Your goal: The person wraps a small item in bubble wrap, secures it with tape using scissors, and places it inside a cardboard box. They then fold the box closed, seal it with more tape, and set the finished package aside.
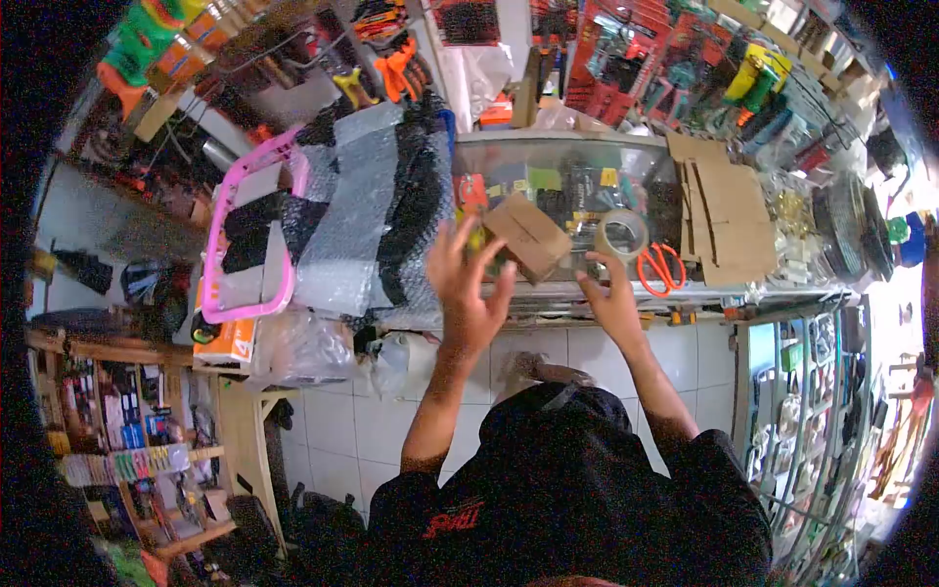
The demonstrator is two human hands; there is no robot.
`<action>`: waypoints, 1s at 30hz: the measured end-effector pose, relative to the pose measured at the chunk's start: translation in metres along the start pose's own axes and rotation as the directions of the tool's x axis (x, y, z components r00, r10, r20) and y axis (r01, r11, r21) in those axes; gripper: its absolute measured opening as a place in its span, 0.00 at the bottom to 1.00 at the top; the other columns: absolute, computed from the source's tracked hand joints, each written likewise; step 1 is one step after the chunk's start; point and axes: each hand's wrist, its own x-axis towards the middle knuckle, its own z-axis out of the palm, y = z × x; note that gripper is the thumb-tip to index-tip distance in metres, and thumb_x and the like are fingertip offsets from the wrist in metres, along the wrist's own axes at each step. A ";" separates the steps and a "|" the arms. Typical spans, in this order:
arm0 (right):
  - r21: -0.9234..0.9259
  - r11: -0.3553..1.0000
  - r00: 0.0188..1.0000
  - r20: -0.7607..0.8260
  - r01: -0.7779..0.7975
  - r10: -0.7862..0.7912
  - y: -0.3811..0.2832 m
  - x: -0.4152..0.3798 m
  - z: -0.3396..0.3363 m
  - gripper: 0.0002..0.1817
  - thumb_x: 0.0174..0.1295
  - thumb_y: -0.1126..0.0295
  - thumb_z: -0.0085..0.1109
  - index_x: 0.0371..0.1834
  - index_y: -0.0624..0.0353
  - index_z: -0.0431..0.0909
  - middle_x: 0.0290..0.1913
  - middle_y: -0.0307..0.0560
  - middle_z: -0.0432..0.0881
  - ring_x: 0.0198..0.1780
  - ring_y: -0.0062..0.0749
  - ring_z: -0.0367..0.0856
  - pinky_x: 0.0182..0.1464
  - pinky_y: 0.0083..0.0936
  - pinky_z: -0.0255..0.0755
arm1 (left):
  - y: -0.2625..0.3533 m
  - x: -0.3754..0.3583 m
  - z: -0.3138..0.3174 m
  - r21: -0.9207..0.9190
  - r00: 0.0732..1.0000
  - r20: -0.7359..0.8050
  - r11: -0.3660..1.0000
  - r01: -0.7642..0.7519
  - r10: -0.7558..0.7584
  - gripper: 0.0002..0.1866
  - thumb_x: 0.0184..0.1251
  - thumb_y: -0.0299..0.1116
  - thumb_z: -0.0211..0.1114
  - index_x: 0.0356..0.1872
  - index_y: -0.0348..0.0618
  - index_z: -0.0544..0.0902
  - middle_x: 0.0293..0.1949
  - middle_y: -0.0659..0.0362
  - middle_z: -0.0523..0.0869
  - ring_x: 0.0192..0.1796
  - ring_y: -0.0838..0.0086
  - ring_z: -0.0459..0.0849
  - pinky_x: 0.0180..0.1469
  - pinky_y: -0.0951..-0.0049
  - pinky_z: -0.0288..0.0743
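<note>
Person: stands at the counter (626,293), black shirt nearest the camera, both forearms stretched out toward the glass top.
Left hand (468,284): raised at the counter's near edge, back of hand to the camera, fingers spread apart and upright, touching or just short of the box; contact not clear.
Right hand (611,298): on the counter's near edge, fingers loosely together, curled downward; tips lie just below the tape, clamped on nothing I can see.
Box (528,235): small brown cardboard carton, tilted, on the counter top between the two hands, closer to the left one.
Tape (622,235): roll of clear or tan packing tape, standing on edge on the counter, just right of the box and just beyond the right hand.
Scissors (661,268): orange handles, flat on the counter, just right of the tape.
Cardboard (724,210): flattened brown sheets stacked on the counter, right of the scissors.
Bubble wrap (362,210): large bundle of black items in clear wrap, left of the box, overhanging the counter's left end.
Pink frame (249,235): plastic, leaning against the bubble wrap's left side.
Wall racks (626,59): packaged tools hung beyond the counter, farthest back.
</note>
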 end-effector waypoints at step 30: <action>0.280 0.938 0.884 0.358 0.206 -0.301 -0.092 0.022 0.024 0.13 0.65 0.73 0.68 0.51 0.60 0.80 0.53 0.51 0.85 0.56 0.42 0.83 0.57 0.35 0.75 | -0.067 0.018 -0.153 0.049 0.782 -0.431 0.853 0.519 -0.450 0.08 0.74 0.29 0.64 0.46 0.35 0.85 0.44 0.53 0.90 0.48 0.70 0.85 0.56 0.68 0.76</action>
